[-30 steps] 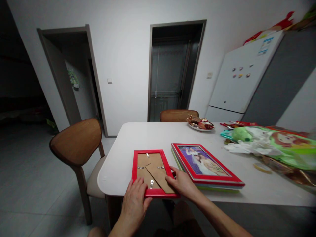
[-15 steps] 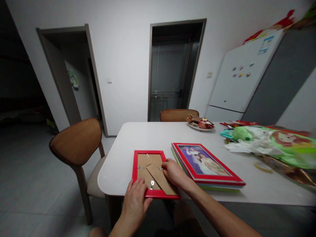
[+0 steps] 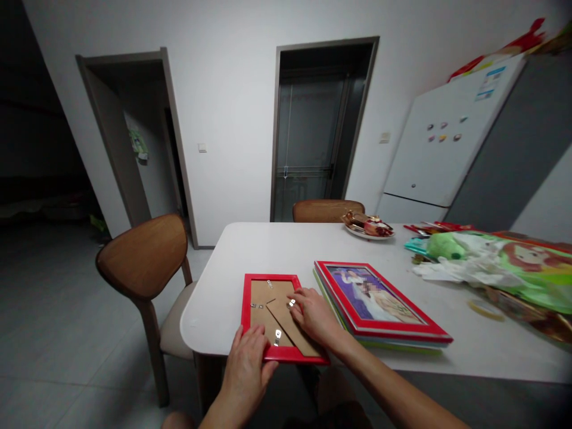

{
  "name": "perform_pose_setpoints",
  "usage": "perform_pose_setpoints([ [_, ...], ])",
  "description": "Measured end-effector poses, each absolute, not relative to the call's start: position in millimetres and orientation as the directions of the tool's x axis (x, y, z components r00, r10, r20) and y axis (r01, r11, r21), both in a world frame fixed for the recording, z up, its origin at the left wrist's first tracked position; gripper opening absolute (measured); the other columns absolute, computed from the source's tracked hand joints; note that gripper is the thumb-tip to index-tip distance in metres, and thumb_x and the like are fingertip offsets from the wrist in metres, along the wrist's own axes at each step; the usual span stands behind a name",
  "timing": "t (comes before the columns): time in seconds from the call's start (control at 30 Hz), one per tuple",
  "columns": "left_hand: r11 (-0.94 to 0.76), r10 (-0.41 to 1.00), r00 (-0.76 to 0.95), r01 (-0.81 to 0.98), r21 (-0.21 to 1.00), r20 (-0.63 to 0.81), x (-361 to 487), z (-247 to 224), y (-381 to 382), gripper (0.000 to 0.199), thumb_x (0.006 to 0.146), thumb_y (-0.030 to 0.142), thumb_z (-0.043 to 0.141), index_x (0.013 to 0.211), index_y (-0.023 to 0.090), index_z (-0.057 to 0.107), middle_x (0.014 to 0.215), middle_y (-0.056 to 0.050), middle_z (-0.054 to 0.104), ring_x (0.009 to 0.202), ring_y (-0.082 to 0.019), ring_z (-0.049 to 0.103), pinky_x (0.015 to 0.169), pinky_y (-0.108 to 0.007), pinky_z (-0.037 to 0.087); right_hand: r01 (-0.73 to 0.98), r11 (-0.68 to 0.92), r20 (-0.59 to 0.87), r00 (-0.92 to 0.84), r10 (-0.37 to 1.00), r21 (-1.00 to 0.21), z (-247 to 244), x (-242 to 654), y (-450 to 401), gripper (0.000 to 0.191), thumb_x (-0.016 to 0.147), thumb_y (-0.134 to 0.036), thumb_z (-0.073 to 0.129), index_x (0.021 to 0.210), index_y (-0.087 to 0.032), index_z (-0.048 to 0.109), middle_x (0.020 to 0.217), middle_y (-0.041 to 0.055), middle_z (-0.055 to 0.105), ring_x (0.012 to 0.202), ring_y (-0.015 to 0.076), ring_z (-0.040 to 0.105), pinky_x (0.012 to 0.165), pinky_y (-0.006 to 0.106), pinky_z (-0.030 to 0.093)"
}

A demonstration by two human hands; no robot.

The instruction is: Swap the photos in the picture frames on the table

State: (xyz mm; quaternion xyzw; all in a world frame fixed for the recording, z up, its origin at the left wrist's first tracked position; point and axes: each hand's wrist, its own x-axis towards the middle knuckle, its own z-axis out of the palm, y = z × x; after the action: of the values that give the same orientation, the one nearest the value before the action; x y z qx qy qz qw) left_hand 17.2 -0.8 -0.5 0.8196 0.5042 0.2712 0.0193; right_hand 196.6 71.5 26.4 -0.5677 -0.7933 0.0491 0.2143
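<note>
Since the earlier frame, the right hand's fingertips have edged inward over the red frame (image 3: 246, 298), and the metal tab (image 3: 291, 302) beneath them now looks tilted. Left of the red frame stands a wooden chair (image 3: 143, 256). At its lower-left corner, the left hand (image 3: 245, 363) grips the rim, fingers on top. The red frame lies face down on the white table (image 3: 210, 322), with its stand flap (image 3: 298, 341) slanting across the lower right of its back. On its right side, the right hand (image 3: 317, 319) has bent fingers at the tab; I cannot tell whether they pinch it. Best to keep the left grip firm and work the tab gently near its free end, since thin metal may crease or scratch the board. Right of the red frame sits a stack of frames (image 3: 435, 333).
</note>
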Motion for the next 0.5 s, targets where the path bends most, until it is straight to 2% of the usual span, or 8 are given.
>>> perform_pose_setpoints([
  [0.1,-0.491,0.835,0.344,0.818,0.3,0.431,16,-4,0,0.023,0.067,0.013,0.058,0.089,0.016,0.054,0.111,-0.013,0.057,0.106,-0.025,0.05,0.092,-0.05,0.035,0.705,0.545,0.219,-0.504,0.835,-0.454,32,192,56,0.027,0.071,-0.022,0.05,0.096,-0.02,0.063,0.109,0.0076,0.053,0.099,0.0176,0.047,0.087,0.027,0.034],
  [0.17,-0.493,0.834,0.349,0.818,0.295,0.426,16,-6,2,0.026,0.067,0.013,0.057,0.092,0.016,0.054,0.112,-0.013,0.056,0.107,-0.025,0.049,0.092,-0.05,0.035,0.639,0.59,0.167,-0.596,0.785,-0.493,34,188,50,0.025,0.068,-0.02,0.053,0.09,-0.021,0.065,0.112,0.0065,0.051,0.102,0.0179,0.046,0.088,0.027,0.033],
  [0.23,-0.499,0.831,0.354,0.815,0.293,0.429,16,-8,3,0.03,0.067,0.014,0.057,0.097,0.015,0.053,0.112,-0.014,0.056,0.106,-0.025,0.05,0.091,-0.05,0.036,0.632,0.598,0.162,-0.608,0.777,-0.492,33,184,49,0.02,0.067,-0.019,0.055,0.083,-0.021,0.067,0.113,0.0063,0.05,0.104,0.0188,0.044,0.089,0.029,0.033],
  [0.33,-0.507,0.822,0.354,0.812,0.29,0.447,15,-10,4,0.037,0.067,0.014,0.057,0.103,0.014,0.05,0.111,-0.014,0.057,0.105,-0.025,0.051,0.09,-0.051,0.036,0.647,0.613,0.236,-0.576,0.783,-0.454,25,178,53,0.014,0.068,-0.02,0.056,0.075,-0.021,0.068,0.103,0.0057,0.055,0.097,0.0177,0.047,0.085,0.03,0.034],
  [0.4,-0.512,0.817,0.357,0.81,0.286,0.453,15,-9,4,0.037,0.066,0.013,0.057,0.103,0.014,0.051,0.11,-0.014,0.058,0.104,-0.025,0.051,0.09,-0.051,0.036,0.664,0.617,0.295,-0.543,0.786,-0.423,20,175,56,0.011,0.069,-0.02,0.056,0.072,-0.021,0.067,0.094,0.0047,0.058,0.092,0.0173,0.048,0.082,0.03,0.035],
  [0.5,-0.511,0.82,0.356,0.808,0.293,0.448,16,-8,3,0.03,0.067,0.012,0.056,0.096,0.017,0.054,0.109,-0.012,0.058,0.104,-0.026,0.051,0.09,-0.052,0.037,0.672,0.615,0.326,-0.521,0.788,-0.413,17,173,58,0.012,0.071,-0.02,0.054,0.072,-0.02,0.066,0.092,0.004,0.059,0.091,0.017,0.048,0.081,0.029,0.034],
])
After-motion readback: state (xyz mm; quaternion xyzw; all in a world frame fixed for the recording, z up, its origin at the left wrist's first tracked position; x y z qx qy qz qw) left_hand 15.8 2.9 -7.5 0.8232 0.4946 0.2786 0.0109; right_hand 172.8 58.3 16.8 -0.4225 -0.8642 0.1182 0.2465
